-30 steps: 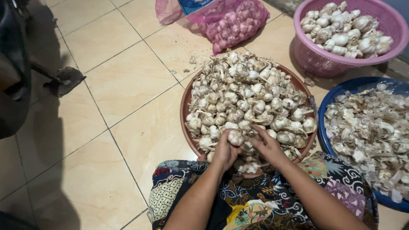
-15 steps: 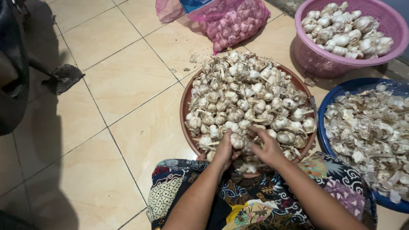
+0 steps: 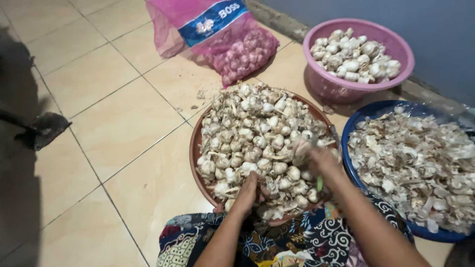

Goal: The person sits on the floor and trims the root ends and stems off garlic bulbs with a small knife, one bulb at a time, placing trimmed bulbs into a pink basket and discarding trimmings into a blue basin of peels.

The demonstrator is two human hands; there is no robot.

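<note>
A round brown tray (image 3: 194, 148) holds a heap of unpeeled garlic bulbs (image 3: 252, 128). My left hand (image 3: 249, 194) lies on the near edge of the heap, fingers curled down around a garlic bulb. My right hand (image 3: 319, 160) is blurred at the tray's right side, closed on a pale garlic bulb (image 3: 301, 148). A small green piece (image 3: 320, 183) shows under the palm. That hand is close to the blue basin (image 3: 346, 143), which is full of garlic skins (image 3: 420, 168).
At the back right a pink basin (image 3: 321, 84) holds cleaner white bulbs. Behind the tray lies a pink mesh sack (image 3: 237, 47) of garlic. On the tiled floor (image 3: 114, 123), a dark object (image 3: 44, 129) lies at the left. Patterned cloth (image 3: 297, 242) covers my lap.
Both hands were together on one bulb at the tray's near edge. My right hand has swung right toward the blue basin with a bulb; the left stayed on the heap. The view has moved closer.
</note>
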